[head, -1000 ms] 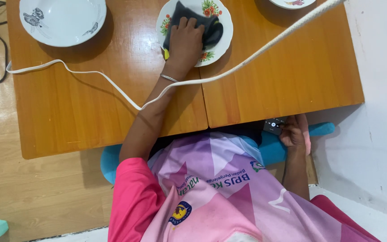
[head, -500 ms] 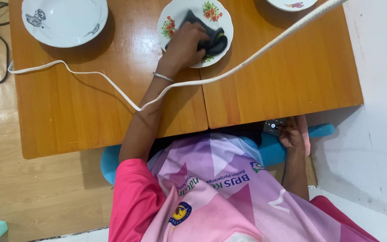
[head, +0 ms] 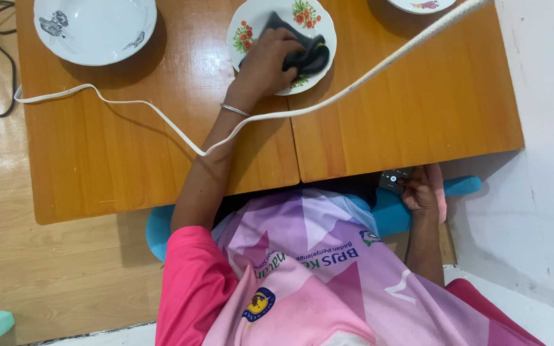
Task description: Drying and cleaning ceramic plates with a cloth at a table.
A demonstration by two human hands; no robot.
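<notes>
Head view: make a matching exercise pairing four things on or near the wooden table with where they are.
Things:
1. Dark cloth
2. White bowl with grey print
3. White flat cable
4. Small black device

Places:
A. below the table edge, at the right hand
B. far left of the table
C. across the tabletop
D. on the flowered plate, under the left hand

Pairs: 1-D, 2-B, 3-C, 4-A

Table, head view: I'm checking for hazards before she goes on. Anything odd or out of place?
A white cord lies slack across the table, passing over the left forearm near the left hand, which presses a dark cloth on the flowered plate. It could snag. Nothing spilled.
</notes>
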